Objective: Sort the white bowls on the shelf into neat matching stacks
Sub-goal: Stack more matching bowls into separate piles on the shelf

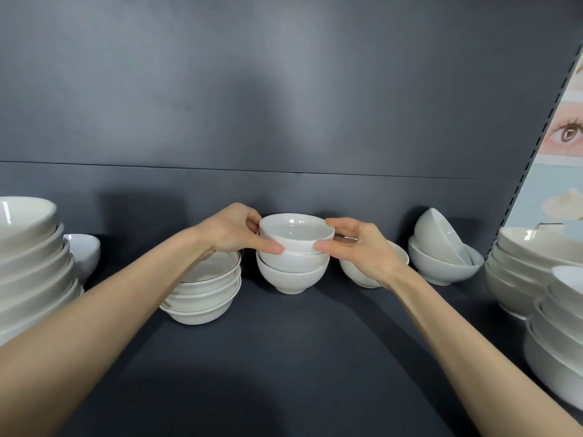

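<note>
- Several large bowls nested in a tall stack (28, 257) at the far left of the shelf (284, 357), cut off by the frame edge.
- Just behind and right of it, a lone small bowl (83, 250), upright.
- Next right, a rimmed stack (205, 294) of shallow bowls edged with a thin dark line, partly hidden under the left forearm.
- Left hand (233, 230) curled round the left side of the top bowl (296, 233), thumb pressed to the near wall, fingers over the far rim.
- Top bowl upright at mid-shelf, near the back panel (284, 89), gripped from both sides and seated in or just above the middle stack (291, 272) of two like bowls; contact unclear.
- Right hand (362, 244) gripping the bowl's right side, thumb on the near wall, fingers bent toward the rim.
- Behind that hand, a half-hidden bowl (356, 275).
- Further right, an upright bowl (438, 269) with a tipped bowl (438, 234) lying on its side inside it.
- Far right, a back stack (517, 272) and a near stack (555, 342) of large bowls, both cropped.
- Above them, a poster (564, 134) with a painted eye.
</note>
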### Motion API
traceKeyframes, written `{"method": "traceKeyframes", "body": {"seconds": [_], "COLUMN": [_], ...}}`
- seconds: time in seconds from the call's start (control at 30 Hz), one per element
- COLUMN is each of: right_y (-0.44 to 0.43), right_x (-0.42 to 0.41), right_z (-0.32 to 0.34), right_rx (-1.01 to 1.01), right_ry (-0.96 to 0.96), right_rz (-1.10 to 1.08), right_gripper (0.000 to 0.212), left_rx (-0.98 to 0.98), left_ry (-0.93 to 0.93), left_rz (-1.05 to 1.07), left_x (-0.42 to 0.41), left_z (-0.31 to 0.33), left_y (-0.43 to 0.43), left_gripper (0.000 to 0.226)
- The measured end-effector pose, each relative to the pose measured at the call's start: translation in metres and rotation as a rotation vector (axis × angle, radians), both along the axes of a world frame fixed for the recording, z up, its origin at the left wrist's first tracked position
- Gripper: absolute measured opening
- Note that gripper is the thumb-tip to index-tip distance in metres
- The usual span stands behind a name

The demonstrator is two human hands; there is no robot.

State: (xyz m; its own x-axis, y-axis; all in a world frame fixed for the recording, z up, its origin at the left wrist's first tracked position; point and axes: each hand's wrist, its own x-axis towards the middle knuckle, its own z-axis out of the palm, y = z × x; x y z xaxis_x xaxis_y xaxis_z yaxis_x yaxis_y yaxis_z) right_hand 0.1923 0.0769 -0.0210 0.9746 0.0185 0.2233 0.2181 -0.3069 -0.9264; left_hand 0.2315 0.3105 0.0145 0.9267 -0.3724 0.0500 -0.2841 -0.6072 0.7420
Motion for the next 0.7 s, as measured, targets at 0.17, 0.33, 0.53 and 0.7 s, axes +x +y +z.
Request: {"method": "traceKeyframes", "body": {"seconds": [0.17, 0.33, 0.53, 0.7], "right_y": [0.0021, 0.0004, 0.0034, 0.0045], "right_x": [-0.0031, 0.0002, 0.0055, 0.0046], "right_z": [-0.0009, -0.0031, -0.0083, -0.0072], "right_rx": [-0.109, -0.154, -0.155, -0.137], "right_ry": [0.02, 0.1, 0.061, 0.055], "right_rz": [0.009, 0.033, -0.022, -0.031], "right_gripper": [0.05, 0.096, 0.113, 0.11], "left_rx": [0.001, 0.022, 0.033, 0.055], "left_ry": [0.003, 0.005, -0.001, 0.017], "left_rz": [-0.026, -0.043, -0.049, -0.046], "left_x": [-0.0004, -0.0015, -0.002, 0.0], "left_z": [0.0045, 0.0042, 0.0042, 0.0035], "left_y": [0.0024, 0.0036, 0.0039, 0.0051], "left_gripper": [0.087, 0.092, 0.095, 0.091]}}
